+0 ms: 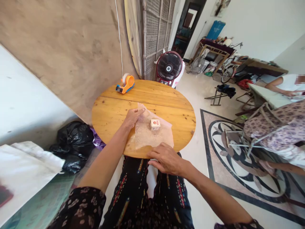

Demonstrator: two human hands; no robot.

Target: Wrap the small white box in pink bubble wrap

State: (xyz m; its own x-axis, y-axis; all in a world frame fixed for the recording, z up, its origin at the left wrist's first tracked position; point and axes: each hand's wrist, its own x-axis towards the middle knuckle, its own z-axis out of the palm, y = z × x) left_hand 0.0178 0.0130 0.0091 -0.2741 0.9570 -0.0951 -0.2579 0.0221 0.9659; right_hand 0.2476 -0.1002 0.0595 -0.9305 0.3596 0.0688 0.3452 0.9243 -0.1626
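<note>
A small white box (155, 125) with red print rests on a sheet of clear bubble wrap (145, 137), which lies spread on a round wooden table (109, 111). At the sheet's left side, my left hand (133, 117) has its fingers closed on the edge of the wrap. My right hand (165, 158) is over the near edge of the wrap and table, palm down, its thumb apart from the fingers. Nothing shows in its grasp. The box stands between the two hands and touches neither.
An orange tape dispenser (126, 84) stands at the table's far left. Behind the table is a fan (169, 66). Black plastic bags (75, 140) lie on the left by the wall. On the right, people sit near another table (271, 95), with a folding stool (216, 95) nearby.
</note>
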